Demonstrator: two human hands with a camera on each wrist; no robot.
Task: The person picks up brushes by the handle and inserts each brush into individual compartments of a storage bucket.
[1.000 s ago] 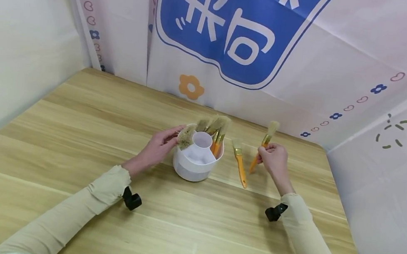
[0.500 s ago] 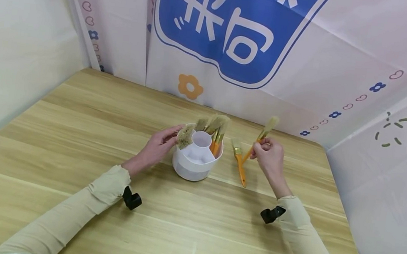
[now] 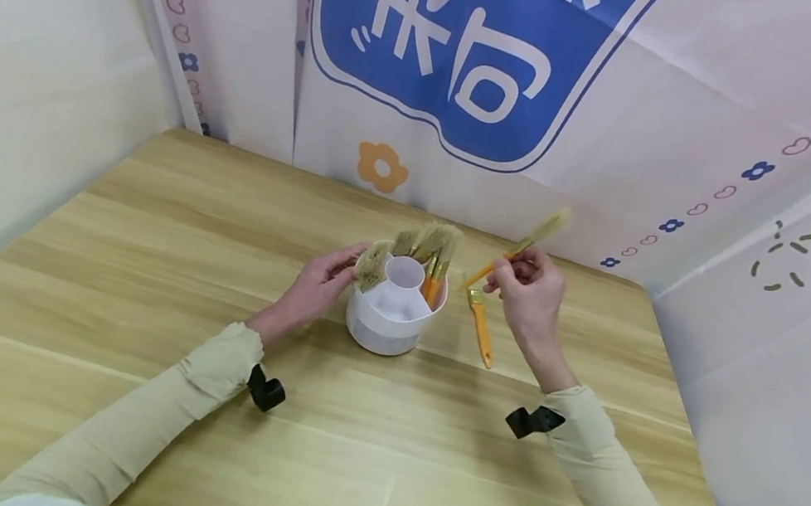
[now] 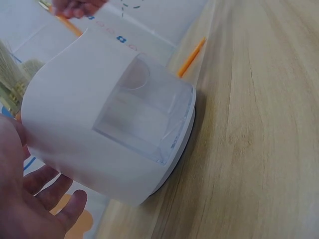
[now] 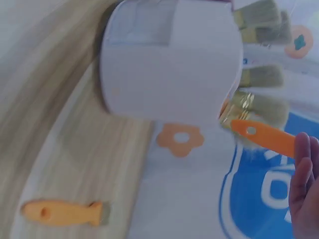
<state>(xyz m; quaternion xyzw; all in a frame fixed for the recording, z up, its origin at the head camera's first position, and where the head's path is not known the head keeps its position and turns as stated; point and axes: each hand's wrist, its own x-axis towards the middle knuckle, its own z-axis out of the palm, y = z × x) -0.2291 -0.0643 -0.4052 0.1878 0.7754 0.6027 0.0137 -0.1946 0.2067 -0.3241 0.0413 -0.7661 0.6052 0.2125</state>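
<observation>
A round white desk organizer (image 3: 384, 326) stands mid-table with several bristle paintbrushes (image 3: 436, 269) upright in its compartments. My left hand (image 3: 320, 281) holds it by its left side near the rim, with fingers around the outer wall (image 4: 65, 119). To the right, my right hand (image 3: 533, 301) pinches a paintbrush by its orange handle (image 5: 269, 138). This brush is raised and tilted, bristles up to the right and handle end towards the organizer. Below it, another orange-handled paintbrush (image 3: 482, 333) lies on the table; its bristles are partly hidden in the head view.
The wood-grain table (image 3: 323, 452) ends at a printed white cloth backdrop (image 3: 245, 76) behind. White walls close in on the left and right. A clear window (image 4: 144, 109) is set in the organizer's side.
My right hand has lifted the paintbrush and moved it left towards the organizer, tipping it from steep to slanted. The left hand and organizer have stayed put.
</observation>
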